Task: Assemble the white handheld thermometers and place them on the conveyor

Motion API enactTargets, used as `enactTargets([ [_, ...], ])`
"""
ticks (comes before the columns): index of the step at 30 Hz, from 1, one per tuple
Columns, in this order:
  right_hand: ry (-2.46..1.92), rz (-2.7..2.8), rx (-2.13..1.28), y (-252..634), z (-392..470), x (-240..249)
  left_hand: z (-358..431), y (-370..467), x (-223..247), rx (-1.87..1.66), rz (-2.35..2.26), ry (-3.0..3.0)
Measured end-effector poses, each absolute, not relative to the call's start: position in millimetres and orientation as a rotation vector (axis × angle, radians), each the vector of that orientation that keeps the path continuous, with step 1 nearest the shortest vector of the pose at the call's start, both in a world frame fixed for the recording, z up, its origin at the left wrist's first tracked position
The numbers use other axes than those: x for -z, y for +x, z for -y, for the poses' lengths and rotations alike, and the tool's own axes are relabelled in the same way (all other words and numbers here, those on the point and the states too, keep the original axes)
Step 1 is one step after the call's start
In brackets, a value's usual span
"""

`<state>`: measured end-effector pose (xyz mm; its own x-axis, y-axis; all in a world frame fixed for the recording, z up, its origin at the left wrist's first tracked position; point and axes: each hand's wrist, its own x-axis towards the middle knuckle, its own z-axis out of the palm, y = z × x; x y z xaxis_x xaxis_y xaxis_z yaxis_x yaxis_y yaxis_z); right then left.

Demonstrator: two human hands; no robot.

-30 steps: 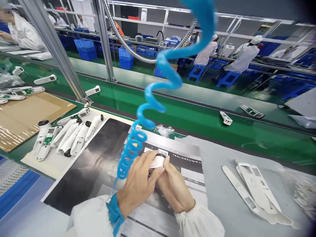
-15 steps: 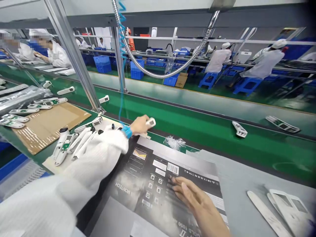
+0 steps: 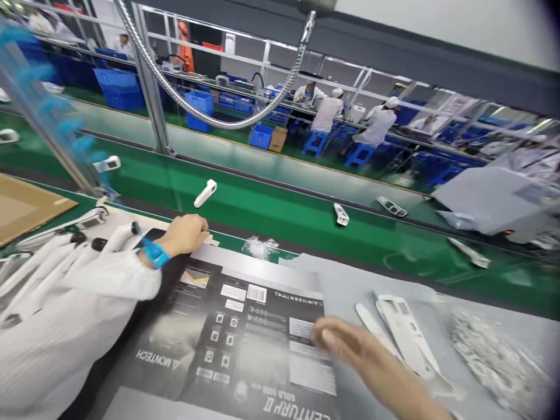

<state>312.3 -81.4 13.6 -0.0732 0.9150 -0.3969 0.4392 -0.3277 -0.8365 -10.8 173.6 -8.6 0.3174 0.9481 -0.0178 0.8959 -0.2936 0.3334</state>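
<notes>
My left hand [image 3: 186,233], with a blue wrist band [image 3: 155,252], is at the near edge of the green conveyor belt [image 3: 262,213]. Its fingers are loosely bent with nothing visible in them; the fingertips are partly hidden. Just beyond it, apart from the hand, a white handheld device with a small window [image 3: 205,193] lies on the belt. My right hand [image 3: 354,350], blurred by motion, hovers open over the right side of a dark printed cardboard sheet [image 3: 262,350]. White plastic housing parts [image 3: 406,332] lie just right of it.
Several white devices [image 3: 56,256] lie at left beside a brown cardboard piece [image 3: 30,201]. A clear bag of small white parts [image 3: 494,356] is at right. Crumpled clear plastic [image 3: 260,247] lies near the belt. A metal flexible hose [image 3: 236,123] hangs overhead. People work beyond.
My left hand has let go of the white device, which now lies on the belt, and has drawn back. My right hand has moved right across the sheet. The view has turned right.
</notes>
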Motion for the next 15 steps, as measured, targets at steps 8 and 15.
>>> enactTargets([
  [8,-2.205,1.047,-0.638,426,-89,19,-221,-10,17,-0.519,-1.994,2.189],
  [15,-2.401,0.97,-0.24,461,-184,43,-241,-36,29,-0.393,-2.093,2.033],
])
